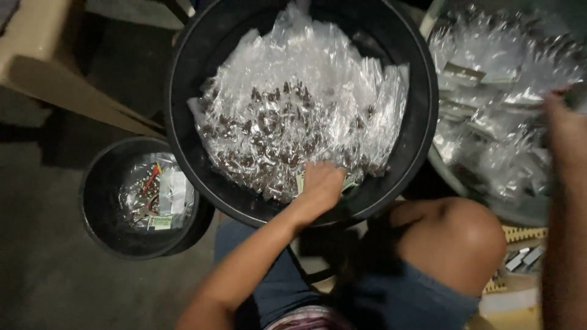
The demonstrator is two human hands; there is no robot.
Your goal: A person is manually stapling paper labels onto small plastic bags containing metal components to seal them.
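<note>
Clear plastic packets (293, 116) of small brown pieces fill the large black basin (183, 140). Left hand (321, 186) presses into the near edge of the pile, fingers curled on a packet. Right hand (565, 131) blurred over a second tub (465, 177); its grip cannot be told. Judgement: sorting step; lifting one packet free calls for a firm pinch.

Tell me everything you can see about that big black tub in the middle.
The tub is round, black and looks like plastic, with a smooth rolled rim. It sits upright in front of the person's knee, seen from above. It holds a heap of small clear bags, many with dark bits inside. The left hand reaches over the near rim and rests on the bags. A smaller black bucket stands at its left, its rim partly under the tub's, and another container of bags lies to its right.
</note>
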